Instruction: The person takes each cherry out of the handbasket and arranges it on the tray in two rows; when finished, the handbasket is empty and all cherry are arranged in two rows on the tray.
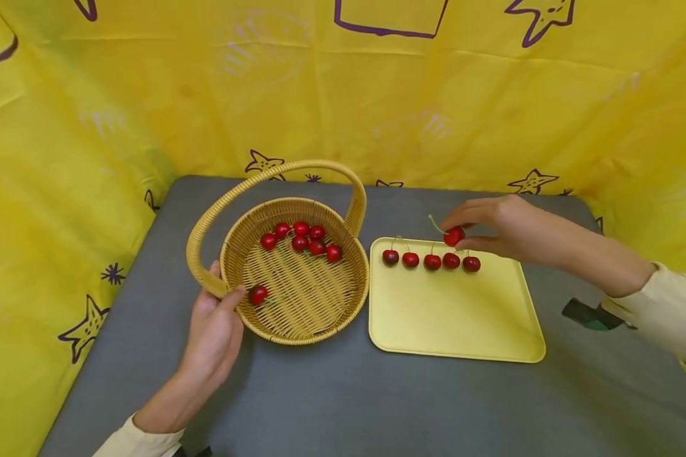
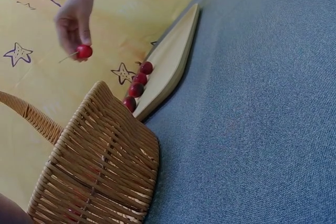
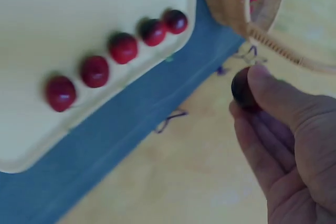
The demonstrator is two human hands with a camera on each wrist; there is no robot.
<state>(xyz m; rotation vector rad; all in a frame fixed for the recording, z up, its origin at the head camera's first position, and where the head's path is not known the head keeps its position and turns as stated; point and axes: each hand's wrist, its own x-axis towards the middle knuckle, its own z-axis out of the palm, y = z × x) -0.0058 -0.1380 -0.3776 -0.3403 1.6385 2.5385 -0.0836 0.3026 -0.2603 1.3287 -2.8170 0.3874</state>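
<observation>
My right hand [image 1: 505, 228] pinches a red cherry [image 1: 453, 236] with a green stem between thumb and fingers, above the far edge of the yellow tray [image 1: 457, 317]. In the right wrist view that cherry [image 3: 243, 90] looks dark. Several cherries [image 1: 432, 262] lie in a row along the tray's far side. On the left, my left hand [image 1: 217, 330] grips the rim of a round wicker basket [image 1: 297, 336], thumb over the edge beside the handle base. Inside the basket, several cherries [image 1: 300, 242] cluster at the far side, and a single cherry [image 1: 258, 294] sits near my left thumb.
The basket's tall arched handle [image 1: 274, 170] rises over its left and far sides. Basket and tray stand side by side on a grey cloth-covered table [image 1: 331, 406]. A yellow patterned curtain [image 1: 343, 95] hangs behind the table and at both sides.
</observation>
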